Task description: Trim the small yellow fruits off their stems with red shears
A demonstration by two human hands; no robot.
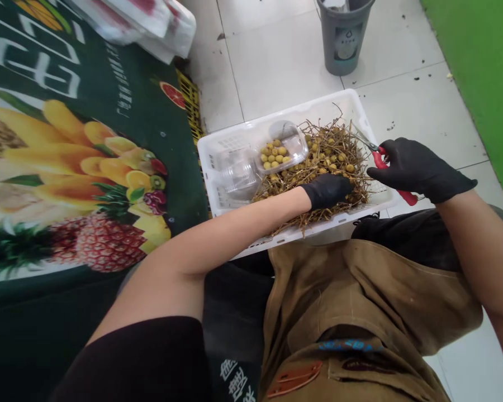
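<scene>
A white plastic basket (352, 106) holds a heap of longan-like brown fruit on twiggy stems (331, 156). My left hand (329, 191), in a black glove, reaches into the near right part of the heap; its fingertips are hidden among fruit and twigs. In my black-gloved right hand (414, 170), scissors with red handles (407, 196) are held over the basket's right edge, blades pointing up and left. A clear tub with loose fruit (275, 154) rests at the heap's left side. Left of it lie stacked clear containers (237, 173).
A grey bin (346, 42) stands on the tiled floor (272, 61) beyond the basket. To the left is a printed fruit banner (151, 111), with white plastic bags (163, 28) on top. Yellow crates (188, 97) show behind it. A green surface (482, 67) borders the right.
</scene>
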